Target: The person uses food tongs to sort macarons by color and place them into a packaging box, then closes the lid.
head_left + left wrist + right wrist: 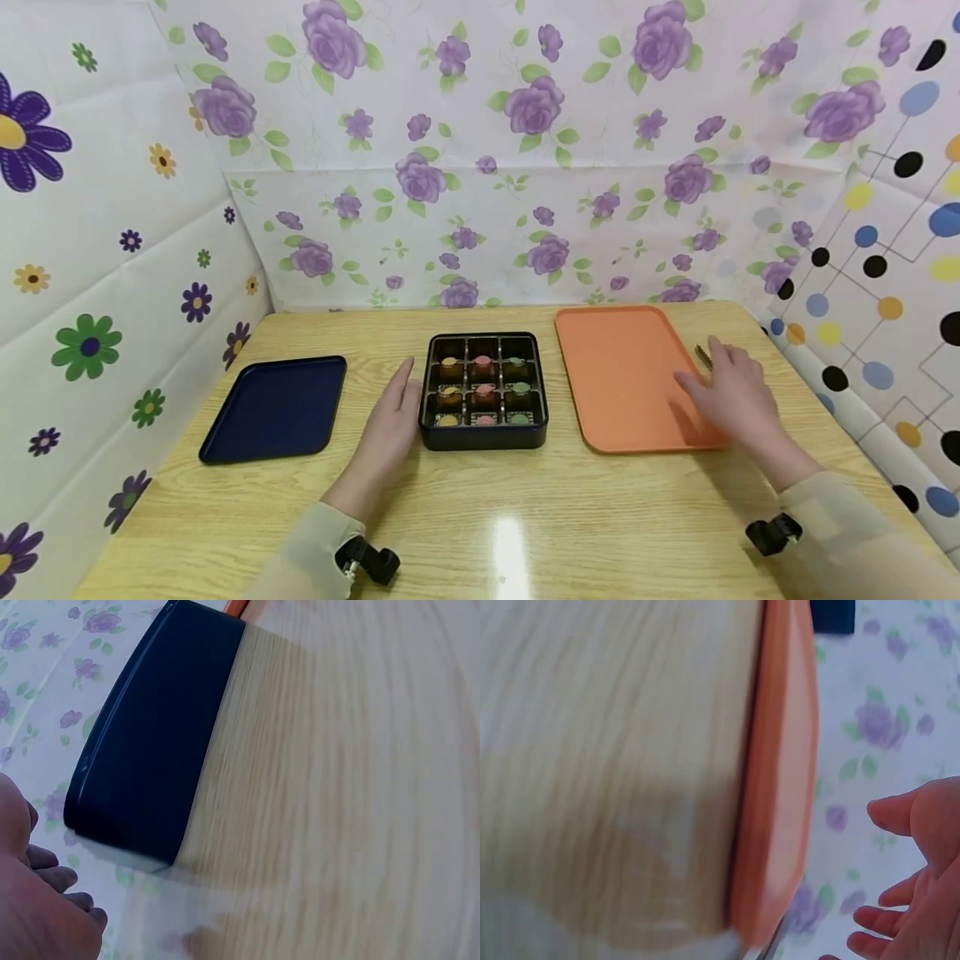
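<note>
A black square box sits mid-table, its insert split into compartments. Small round pieces lie in it in columns: yellow, pink and green. My left hand is beside the box's left wall, fingers extended; whether it touches the wall cannot be told. In the left wrist view the box's dark side lies ahead of that hand. Over the right edge of an orange tray hovers my right hand, thumb apart and fingers loosely bent, holding nothing visible. By its fingertips lies a thin brownish-gold object, partly hidden.
A dark blue tray lies at the left of the wooden table. Patterned cloth hangs as walls behind the table and on both sides. The box stands between the two trays.
</note>
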`<action>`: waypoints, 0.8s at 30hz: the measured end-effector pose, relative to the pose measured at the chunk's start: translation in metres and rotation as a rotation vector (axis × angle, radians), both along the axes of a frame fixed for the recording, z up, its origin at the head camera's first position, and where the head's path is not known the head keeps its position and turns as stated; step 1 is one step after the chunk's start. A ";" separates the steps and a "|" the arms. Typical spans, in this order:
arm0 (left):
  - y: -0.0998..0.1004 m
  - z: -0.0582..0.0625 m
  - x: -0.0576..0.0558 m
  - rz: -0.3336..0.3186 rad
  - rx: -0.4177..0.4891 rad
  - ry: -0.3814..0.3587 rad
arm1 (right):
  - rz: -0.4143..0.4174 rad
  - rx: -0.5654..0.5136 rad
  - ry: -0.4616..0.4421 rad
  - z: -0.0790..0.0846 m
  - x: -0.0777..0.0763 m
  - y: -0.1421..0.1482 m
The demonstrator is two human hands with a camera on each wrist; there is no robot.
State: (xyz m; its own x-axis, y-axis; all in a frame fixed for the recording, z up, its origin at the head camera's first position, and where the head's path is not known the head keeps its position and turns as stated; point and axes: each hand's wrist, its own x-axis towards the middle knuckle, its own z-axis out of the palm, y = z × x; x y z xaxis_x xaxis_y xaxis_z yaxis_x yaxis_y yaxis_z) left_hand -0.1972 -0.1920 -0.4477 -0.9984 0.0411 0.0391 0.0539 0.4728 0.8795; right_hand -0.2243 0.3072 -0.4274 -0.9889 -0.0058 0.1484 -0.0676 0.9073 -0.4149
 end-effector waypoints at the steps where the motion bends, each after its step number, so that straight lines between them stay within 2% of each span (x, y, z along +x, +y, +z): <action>1: -0.002 0.001 0.000 -0.002 -0.010 0.000 | 0.012 -0.012 0.004 0.002 -0.001 -0.006; 12: -0.030 0.013 0.006 0.006 -0.107 0.041 | 0.158 -0.085 0.051 0.023 -0.002 -0.069; 24: -0.059 0.020 0.014 0.036 -0.202 0.040 | 0.210 -0.107 0.035 0.032 0.005 -0.133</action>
